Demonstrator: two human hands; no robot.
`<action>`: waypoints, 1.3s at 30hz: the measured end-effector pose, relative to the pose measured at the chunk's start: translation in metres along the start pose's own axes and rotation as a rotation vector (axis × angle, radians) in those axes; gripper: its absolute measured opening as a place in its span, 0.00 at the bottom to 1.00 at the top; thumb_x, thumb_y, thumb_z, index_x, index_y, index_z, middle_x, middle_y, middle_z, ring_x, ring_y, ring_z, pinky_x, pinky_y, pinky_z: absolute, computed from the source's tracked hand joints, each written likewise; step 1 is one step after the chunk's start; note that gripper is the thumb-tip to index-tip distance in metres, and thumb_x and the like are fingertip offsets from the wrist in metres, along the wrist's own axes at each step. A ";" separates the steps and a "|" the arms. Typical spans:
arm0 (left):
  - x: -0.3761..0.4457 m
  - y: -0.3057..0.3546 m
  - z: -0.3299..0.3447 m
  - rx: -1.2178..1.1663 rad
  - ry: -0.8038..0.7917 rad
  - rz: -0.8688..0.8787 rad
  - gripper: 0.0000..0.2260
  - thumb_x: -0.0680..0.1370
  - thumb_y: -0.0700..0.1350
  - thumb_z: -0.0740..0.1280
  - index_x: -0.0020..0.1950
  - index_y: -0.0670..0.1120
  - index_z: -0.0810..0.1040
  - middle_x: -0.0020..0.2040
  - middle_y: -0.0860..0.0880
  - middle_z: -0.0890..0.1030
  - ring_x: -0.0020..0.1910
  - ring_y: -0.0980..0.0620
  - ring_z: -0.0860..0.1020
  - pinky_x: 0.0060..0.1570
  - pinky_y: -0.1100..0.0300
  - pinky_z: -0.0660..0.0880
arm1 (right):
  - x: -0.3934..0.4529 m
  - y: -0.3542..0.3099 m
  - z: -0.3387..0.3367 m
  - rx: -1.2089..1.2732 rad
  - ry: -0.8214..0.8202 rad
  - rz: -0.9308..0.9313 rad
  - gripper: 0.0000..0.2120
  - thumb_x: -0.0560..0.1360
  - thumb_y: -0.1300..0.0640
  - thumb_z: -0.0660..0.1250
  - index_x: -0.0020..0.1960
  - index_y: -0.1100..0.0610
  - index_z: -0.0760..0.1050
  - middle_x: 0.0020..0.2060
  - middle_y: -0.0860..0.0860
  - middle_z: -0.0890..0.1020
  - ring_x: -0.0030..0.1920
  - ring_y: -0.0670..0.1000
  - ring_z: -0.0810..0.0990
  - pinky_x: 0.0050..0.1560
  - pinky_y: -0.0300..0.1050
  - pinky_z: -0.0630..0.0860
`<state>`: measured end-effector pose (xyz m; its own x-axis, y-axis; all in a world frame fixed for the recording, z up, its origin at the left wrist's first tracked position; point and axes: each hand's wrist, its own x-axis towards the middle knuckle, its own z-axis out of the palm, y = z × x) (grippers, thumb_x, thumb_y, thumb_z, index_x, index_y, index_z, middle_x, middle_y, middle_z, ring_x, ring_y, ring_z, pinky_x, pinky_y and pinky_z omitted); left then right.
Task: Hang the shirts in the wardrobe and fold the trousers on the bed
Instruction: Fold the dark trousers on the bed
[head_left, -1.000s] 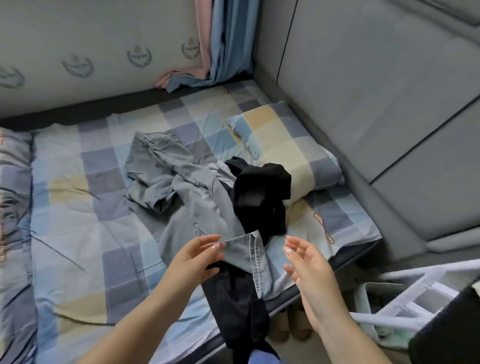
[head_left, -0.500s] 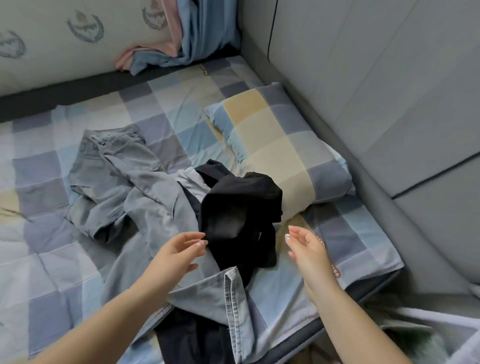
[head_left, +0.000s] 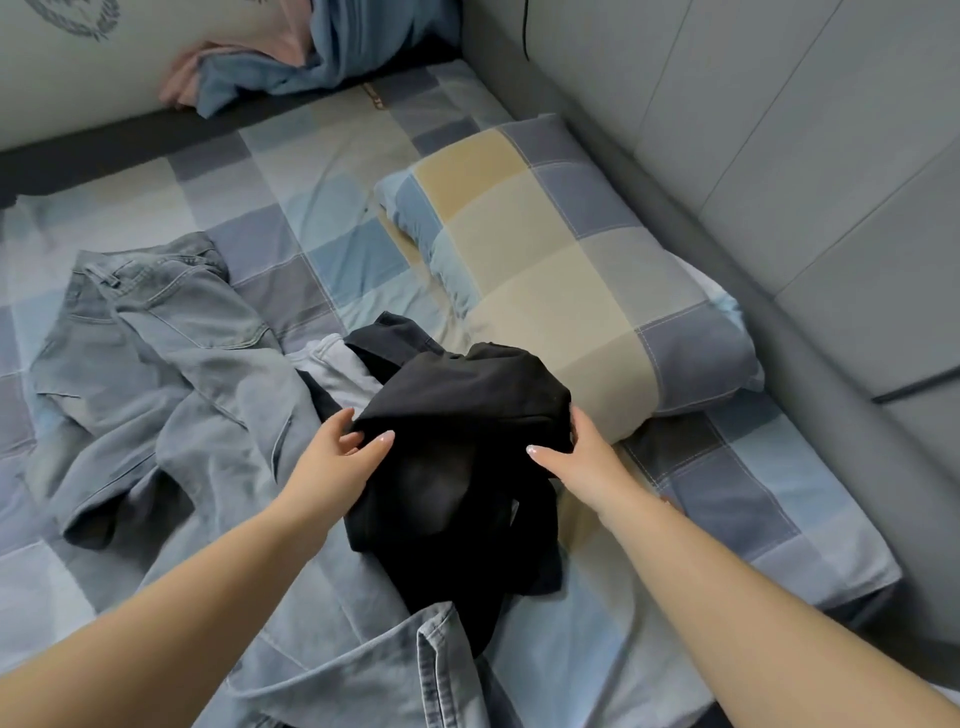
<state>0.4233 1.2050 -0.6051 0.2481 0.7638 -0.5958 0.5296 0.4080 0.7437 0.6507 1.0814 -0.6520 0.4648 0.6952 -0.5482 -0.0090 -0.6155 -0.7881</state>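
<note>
The black garment lies crumpled on the checked bed sheet, its long axis running from the pillow down toward the near edge of the bed, with the bunched upper end touching the pillow's near corner. It is dark, matte and heavily folded over itself, so whether it is trousers or a shirt is hard to tell from this view. Part of it overlaps the grey denim trousers, which sprawl to its left with the waistband pointing away from the camera and one leg trailing toward the near edge.

The left hand grips the garment's left edge, thumb on top and fingers tucked underneath. The right hand clasps its right edge in the same way.

Half a second ago both hands hovered empty above the pile; they have since come down onto the black cloth.
</note>
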 end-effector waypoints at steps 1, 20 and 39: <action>0.003 0.000 0.003 -0.011 -0.003 0.002 0.30 0.76 0.52 0.68 0.76 0.53 0.61 0.67 0.50 0.73 0.61 0.54 0.74 0.55 0.59 0.69 | 0.007 -0.002 0.002 0.012 0.008 -0.001 0.35 0.72 0.59 0.72 0.75 0.53 0.59 0.66 0.47 0.72 0.65 0.48 0.71 0.62 0.41 0.68; -0.108 0.035 -0.062 -0.555 -0.016 -0.035 0.08 0.78 0.39 0.64 0.44 0.45 0.83 0.42 0.43 0.84 0.39 0.46 0.84 0.32 0.56 0.79 | -0.154 -0.092 0.100 0.045 -0.156 -0.558 0.18 0.73 0.59 0.69 0.62 0.49 0.75 0.49 0.45 0.77 0.50 0.41 0.77 0.55 0.32 0.73; -0.288 0.071 -0.235 -0.764 0.110 0.090 0.16 0.75 0.43 0.69 0.62 0.48 0.76 0.55 0.44 0.82 0.50 0.47 0.84 0.41 0.54 0.81 | -0.300 -0.221 0.128 0.764 -0.423 -0.207 0.04 0.73 0.64 0.70 0.47 0.58 0.79 0.41 0.51 0.83 0.44 0.49 0.83 0.47 0.42 0.80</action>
<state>0.1985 1.1312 -0.3091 0.1603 0.8394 -0.5194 -0.2047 0.5430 0.8144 0.4005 1.0563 -0.3493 0.1587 0.9365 -0.3126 -0.6182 -0.1526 -0.7711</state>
